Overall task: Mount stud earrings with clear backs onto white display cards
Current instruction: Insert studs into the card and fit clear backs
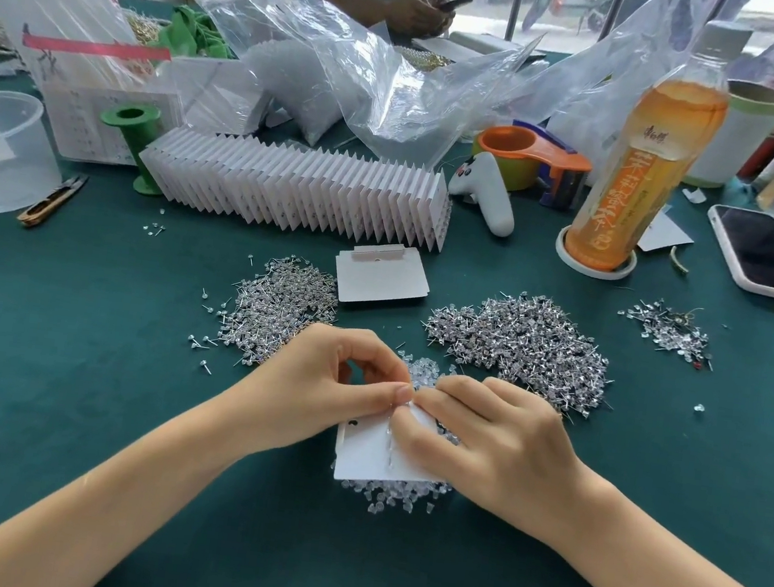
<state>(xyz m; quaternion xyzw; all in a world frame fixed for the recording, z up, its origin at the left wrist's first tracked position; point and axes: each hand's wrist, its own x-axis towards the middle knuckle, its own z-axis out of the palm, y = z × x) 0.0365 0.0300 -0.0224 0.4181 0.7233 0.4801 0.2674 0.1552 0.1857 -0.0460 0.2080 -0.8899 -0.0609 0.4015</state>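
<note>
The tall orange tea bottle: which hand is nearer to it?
Right. The right hand lies below the tall orange tea bottle, slightly left; the left hand is farther left.

The spare card [379, 278] lies on the counter [72, 376]. Left of the spare card sits one stud pile [276, 304], right of it a larger stud pile [522, 346]. Behind it stands the row of cards [300, 190]. In front of it both hands meet over a card [373, 452] resting on clear backs [392, 494]. The bottle [643, 173] stands behind and right.
</note>
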